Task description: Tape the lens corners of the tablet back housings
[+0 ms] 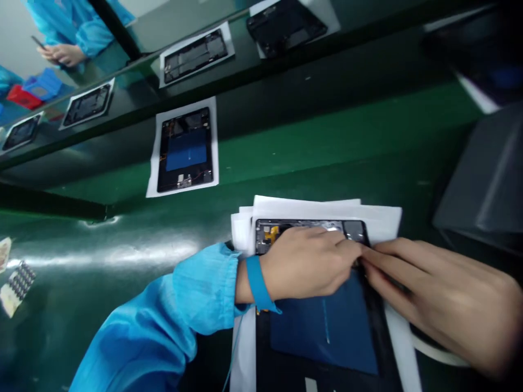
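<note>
An opened tablet (263,348) with a large blue battery (339,326) lies on white paper sheets (379,218) in front of me. Over its upper part, my left hand (308,261) reaches across with fingers curled and pinched at the right edge. My right hand (441,294) meets it there, fingers pressed together on the same spot. What the fingertips hold, if anything, is hidden. Orange flex cable (271,234) shows at the tablet's upper left. A blue wrist strap (258,283) circles my left wrist.
Another opened tablet (186,149) lies on paper further back. Several more, one a tablet (196,54), stand along the raised shelf (134,103). A dark grey box (482,179) is at the right. Across the shelf, another person's hands (63,54) hold a thin dark tool.
</note>
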Tool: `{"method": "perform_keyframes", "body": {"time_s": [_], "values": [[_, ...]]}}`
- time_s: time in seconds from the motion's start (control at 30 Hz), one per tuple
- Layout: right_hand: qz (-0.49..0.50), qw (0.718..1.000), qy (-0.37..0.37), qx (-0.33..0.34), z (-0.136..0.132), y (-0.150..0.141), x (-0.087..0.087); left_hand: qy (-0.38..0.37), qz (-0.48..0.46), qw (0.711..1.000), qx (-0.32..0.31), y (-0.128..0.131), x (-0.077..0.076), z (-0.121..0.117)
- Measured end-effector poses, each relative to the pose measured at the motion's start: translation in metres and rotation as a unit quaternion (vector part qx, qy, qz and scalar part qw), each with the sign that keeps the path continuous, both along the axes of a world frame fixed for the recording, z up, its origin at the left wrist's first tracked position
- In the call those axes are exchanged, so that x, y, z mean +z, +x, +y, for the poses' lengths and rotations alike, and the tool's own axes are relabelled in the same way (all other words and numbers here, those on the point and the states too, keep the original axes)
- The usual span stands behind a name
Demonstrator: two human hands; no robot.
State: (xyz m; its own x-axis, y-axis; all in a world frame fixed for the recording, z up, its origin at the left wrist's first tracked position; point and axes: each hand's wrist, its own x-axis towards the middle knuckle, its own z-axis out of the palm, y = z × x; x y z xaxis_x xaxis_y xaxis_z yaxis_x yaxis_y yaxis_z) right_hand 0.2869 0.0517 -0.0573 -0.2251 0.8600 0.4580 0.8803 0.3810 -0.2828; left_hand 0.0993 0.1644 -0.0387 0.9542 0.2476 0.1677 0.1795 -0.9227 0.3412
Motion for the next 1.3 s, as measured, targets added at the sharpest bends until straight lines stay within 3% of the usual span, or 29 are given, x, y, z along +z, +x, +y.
{"method": "perform_keyframes", "body": {"time_s": [0.1, 0.2, 0.4, 0.7, 0.93, 1.2, 1.3], "values": [[-0.087, 0.996, 0.015, -0.031, 0.001, -0.009, 0.011, -0.008, -0.005, 1.000, 0.001, 0.000, 0.003, 0.003], [-0.081, 0.995, 0.008, -0.058, 0.003, -0.007, 0.012, -0.021, -0.006, 1.000, 0.009, 0.003, 0.008, 0.008], [-0.050, 0.998, -0.027, -0.025, 0.000, 0.002, 0.009, -0.043, -0.018, 0.999, 0.013, 0.007, 0.013, 0.010], [0.156, 0.984, -0.070, -0.043, 0.006, 0.009, 0.002, -0.064, -0.018, 0.998, 0.015, 0.007, 0.014, 0.009], [0.101, 0.992, -0.062, -0.035, 0.013, 0.006, 0.005, -0.051, -0.014, 0.999, 0.011, 0.005, 0.011, 0.008], [0.015, 0.992, -0.118, -0.041, 0.011, 0.006, 0.007, -0.042, -0.011, 0.999, 0.017, 0.005, 0.011, 0.010], [-0.015, 0.995, -0.081, -0.052, 0.016, 0.003, 0.009, -0.044, -0.007, 0.999, 0.019, 0.004, 0.011, 0.010]]}}
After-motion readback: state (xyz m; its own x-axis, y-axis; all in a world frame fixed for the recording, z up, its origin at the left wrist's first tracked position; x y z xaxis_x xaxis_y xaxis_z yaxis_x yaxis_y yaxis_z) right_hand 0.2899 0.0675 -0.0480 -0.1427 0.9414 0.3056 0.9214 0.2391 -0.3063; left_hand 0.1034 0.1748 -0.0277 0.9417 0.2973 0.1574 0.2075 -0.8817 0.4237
